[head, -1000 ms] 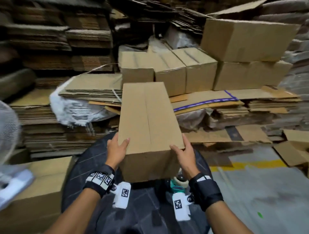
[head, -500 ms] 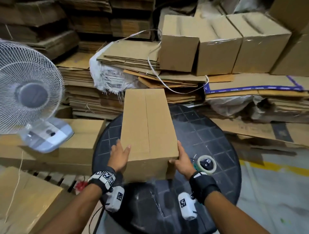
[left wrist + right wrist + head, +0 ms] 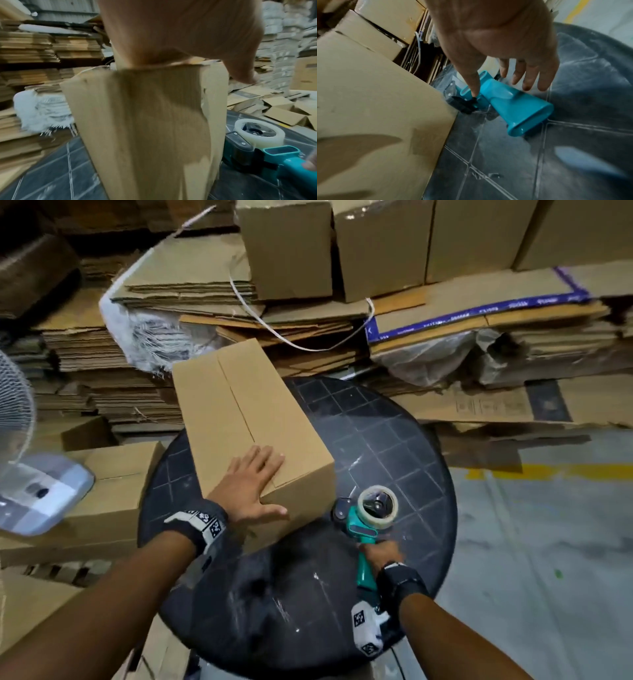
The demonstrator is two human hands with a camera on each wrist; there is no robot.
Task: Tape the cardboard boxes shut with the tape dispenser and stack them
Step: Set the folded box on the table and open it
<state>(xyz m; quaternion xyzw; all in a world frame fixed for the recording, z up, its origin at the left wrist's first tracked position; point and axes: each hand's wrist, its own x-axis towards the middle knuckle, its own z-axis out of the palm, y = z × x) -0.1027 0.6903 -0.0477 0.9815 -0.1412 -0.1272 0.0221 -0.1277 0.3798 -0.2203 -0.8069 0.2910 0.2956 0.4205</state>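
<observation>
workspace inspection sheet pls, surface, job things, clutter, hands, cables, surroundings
surface: round black table, scuffed grid top
job's things: cardboard box on table, flaps closed, seam untaped; teal tape dispenser lying beside it
clutter: nothing seen on table
grippers: left hand flat on box top; right hand open over dispenser handle, thumb touching it
cables: white strap over flat cardboard
surroundings: flattened cardboard stacks, made-up boxes, fan

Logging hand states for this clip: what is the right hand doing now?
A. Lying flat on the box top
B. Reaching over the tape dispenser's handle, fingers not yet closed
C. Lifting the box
B: in the right wrist view the right hand hangs open over the teal tape dispenser.
</observation>
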